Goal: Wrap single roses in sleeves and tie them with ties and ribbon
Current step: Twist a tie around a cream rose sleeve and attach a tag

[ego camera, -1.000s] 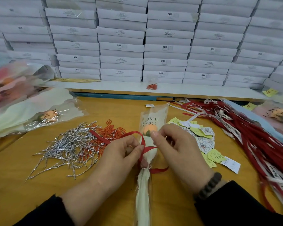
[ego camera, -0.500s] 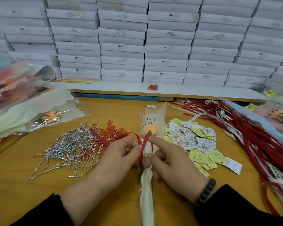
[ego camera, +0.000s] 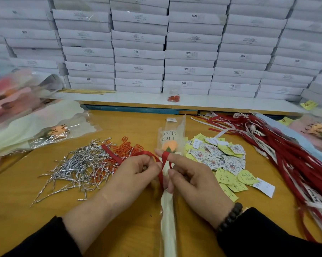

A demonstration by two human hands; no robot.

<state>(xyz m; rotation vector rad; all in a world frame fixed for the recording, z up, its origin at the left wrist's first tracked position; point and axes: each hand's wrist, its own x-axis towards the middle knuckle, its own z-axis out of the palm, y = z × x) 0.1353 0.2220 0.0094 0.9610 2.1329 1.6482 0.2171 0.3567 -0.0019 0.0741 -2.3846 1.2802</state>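
Both hands work one red ribbon (ego camera: 161,175) at the sleeved rose (ego camera: 168,146): left hand (ego camera: 136,173) pinches it, right hand (ego camera: 191,178) wears it looped round the forefinger. Beyond the grip, the sleeve (ego camera: 170,135) reads "LOVE YOU"; farther back, white boxes (ego camera: 139,52) read "SGS".

Packing workshop — stacked white boxes (ego camera: 163,52), ribbon heap (ego camera: 278,145)

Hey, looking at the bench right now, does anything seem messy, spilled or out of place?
Nothing looks damaged. The silver twist ties lie in a loose, scattered heap mixed with orange paper clips, and the cards are strewn beside the sleeved rose. The red ribbon is looped over the right hand's index finger, apparently mid-tie.
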